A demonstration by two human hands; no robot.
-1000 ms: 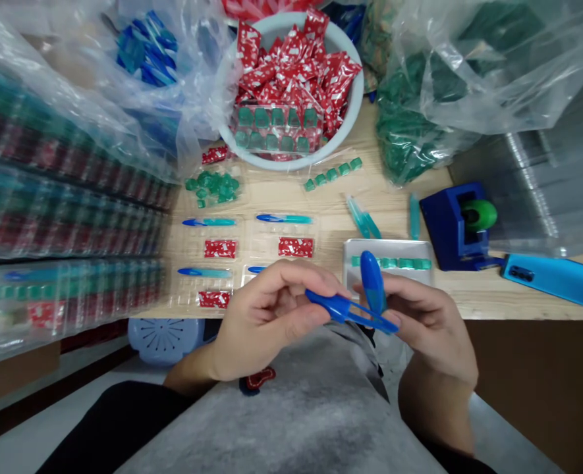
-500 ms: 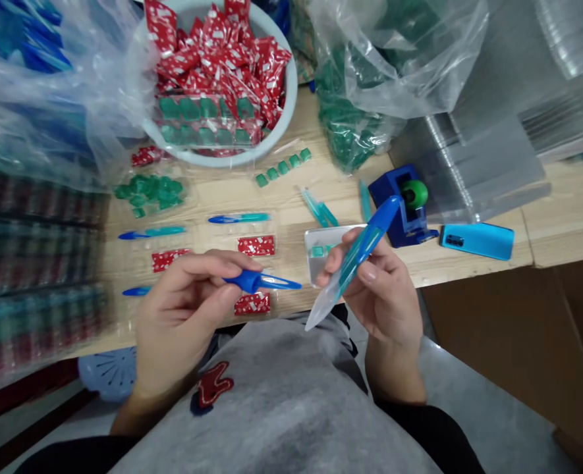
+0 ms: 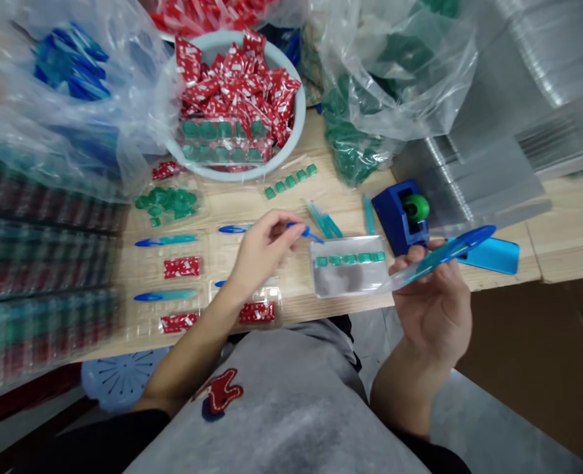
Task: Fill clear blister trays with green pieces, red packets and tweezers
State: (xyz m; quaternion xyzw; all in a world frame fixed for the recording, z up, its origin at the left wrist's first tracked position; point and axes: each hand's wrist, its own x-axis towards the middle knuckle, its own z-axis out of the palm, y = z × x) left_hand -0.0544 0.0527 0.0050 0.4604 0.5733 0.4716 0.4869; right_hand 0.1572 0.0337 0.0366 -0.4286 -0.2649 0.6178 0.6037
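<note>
My left hand point(image 3: 270, 249) pinches a small blue pointed cap point(image 3: 305, 232) between thumb and fingertips, just off the upper left corner of a clear tray. That tray point(image 3: 348, 282) holds a row of green cubes point(image 3: 350, 259). My right hand point(image 3: 434, 316) is closed around a long pen-shaped plastic piece point(image 3: 446, 252), blue at its upper end and teal to clear at its lower end. The piece is tilted, its clear end near the tray's right edge. Blur hides how its parts fit together. Teal sticks point(image 3: 325, 220) lie behind the tray.
To the left are trays with red packets point(image 3: 182, 266) and blue-teal pens point(image 3: 165, 296). Behind stand a basin point(image 3: 298, 125) of red packets and a bag of green pieces point(image 3: 353, 141). A blue tape dispenser point(image 3: 387, 210), a phone point(image 3: 499, 257) and stacked clear plastic point(image 3: 473, 151) are on the right.
My left hand has moved right and away from me with the blue cap, towards the tray. My right hand has shifted right, and its pen-shaped piece leans flatter. The view has shifted slightly.
</note>
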